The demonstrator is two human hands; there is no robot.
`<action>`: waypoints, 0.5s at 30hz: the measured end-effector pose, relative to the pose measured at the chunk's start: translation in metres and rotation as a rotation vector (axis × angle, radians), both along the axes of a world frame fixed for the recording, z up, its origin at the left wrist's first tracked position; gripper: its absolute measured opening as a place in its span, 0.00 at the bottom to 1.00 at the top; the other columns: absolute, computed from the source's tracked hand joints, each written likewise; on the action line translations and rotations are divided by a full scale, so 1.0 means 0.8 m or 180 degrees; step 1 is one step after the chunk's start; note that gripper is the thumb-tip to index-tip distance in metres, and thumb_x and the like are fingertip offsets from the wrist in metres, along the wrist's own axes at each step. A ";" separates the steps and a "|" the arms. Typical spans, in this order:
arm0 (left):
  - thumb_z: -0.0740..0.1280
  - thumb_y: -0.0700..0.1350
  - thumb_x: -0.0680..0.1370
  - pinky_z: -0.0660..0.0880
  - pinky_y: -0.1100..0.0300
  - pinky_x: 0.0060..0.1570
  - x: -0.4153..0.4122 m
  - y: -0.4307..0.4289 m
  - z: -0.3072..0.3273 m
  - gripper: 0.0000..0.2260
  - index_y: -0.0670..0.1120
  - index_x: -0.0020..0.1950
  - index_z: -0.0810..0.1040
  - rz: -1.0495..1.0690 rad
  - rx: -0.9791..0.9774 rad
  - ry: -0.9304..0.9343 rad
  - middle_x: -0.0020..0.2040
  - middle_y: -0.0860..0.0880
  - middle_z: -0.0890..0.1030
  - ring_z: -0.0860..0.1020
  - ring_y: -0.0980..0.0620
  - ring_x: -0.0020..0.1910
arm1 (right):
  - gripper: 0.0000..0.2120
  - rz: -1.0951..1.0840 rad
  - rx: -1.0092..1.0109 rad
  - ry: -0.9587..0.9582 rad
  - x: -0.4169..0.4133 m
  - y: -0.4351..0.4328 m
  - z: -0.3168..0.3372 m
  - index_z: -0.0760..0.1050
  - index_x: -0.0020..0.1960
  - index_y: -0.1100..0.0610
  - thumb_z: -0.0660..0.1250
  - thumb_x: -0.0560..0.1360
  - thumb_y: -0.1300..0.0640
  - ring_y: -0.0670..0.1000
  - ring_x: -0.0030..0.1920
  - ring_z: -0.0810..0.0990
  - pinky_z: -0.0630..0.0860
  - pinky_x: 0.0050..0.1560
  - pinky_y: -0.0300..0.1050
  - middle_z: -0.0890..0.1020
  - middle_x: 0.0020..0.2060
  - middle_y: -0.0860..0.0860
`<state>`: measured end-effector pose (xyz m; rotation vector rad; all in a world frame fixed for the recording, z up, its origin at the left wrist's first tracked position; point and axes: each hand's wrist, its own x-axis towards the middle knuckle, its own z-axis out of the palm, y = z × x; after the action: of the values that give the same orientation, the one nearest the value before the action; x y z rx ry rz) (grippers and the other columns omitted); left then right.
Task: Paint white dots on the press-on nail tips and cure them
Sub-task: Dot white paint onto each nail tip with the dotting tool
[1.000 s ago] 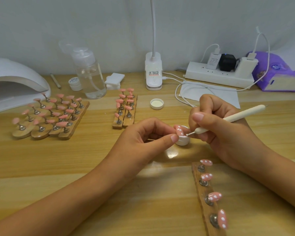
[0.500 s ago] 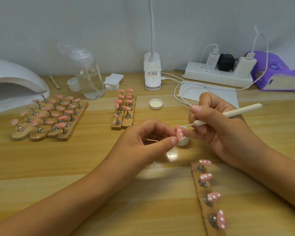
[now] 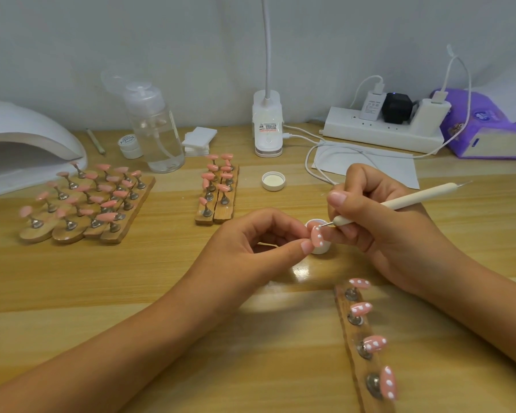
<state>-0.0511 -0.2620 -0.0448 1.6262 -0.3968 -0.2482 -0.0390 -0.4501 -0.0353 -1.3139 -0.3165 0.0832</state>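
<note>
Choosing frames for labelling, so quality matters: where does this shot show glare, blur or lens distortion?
Head view: a bright glare patch on the table just in front of the paint pot; head view: the held nail tip is fairly sharp, the left racks soft; head view: wide-angle stretch smears the near strip at the bottom edge.

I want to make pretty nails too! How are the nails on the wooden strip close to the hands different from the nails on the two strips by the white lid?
The nail tips on the near strip have white dots; the nail tips on the two middle strips are plain pink. The near strip shows four tips in one row; the middle strips hold more, in two rows. Both sets are pink, on metal stands.
</note>
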 end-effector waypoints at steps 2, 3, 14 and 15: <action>0.73 0.47 0.70 0.72 0.61 0.41 0.000 0.000 0.000 0.02 0.52 0.42 0.83 -0.0004 -0.0003 -0.0003 0.42 0.50 0.83 0.77 0.58 0.40 | 0.11 0.0008 -0.0014 -0.0002 0.000 0.000 0.000 0.71 0.32 0.53 0.69 0.70 0.59 0.44 0.29 0.72 0.79 0.36 0.38 0.72 0.26 0.50; 0.73 0.47 0.70 0.73 0.61 0.41 0.000 0.000 0.000 0.02 0.52 0.42 0.83 -0.0011 -0.0013 -0.0005 0.42 0.50 0.83 0.77 0.58 0.40 | 0.11 0.0015 -0.0020 -0.0001 0.000 0.000 0.000 0.71 0.32 0.53 0.69 0.70 0.59 0.44 0.29 0.73 0.79 0.36 0.38 0.73 0.27 0.50; 0.73 0.47 0.70 0.74 0.64 0.42 0.000 0.001 0.000 0.02 0.53 0.42 0.83 -0.0009 0.0002 -0.0045 0.45 0.46 0.84 0.78 0.58 0.42 | 0.11 0.0040 -0.0054 -0.0036 0.000 -0.001 -0.001 0.71 0.33 0.53 0.69 0.71 0.59 0.44 0.29 0.72 0.79 0.37 0.39 0.72 0.27 0.51; 0.73 0.47 0.70 0.74 0.64 0.42 0.000 0.001 0.000 0.02 0.53 0.42 0.83 -0.0014 -0.0001 -0.0043 0.45 0.46 0.84 0.78 0.58 0.42 | 0.11 0.0040 -0.0051 -0.0036 0.000 -0.001 -0.001 0.71 0.33 0.53 0.68 0.71 0.59 0.44 0.29 0.72 0.79 0.37 0.39 0.72 0.27 0.51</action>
<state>-0.0511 -0.2614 -0.0447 1.6275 -0.4108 -0.2407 -0.0390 -0.4509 -0.0359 -1.3286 -0.3343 0.0890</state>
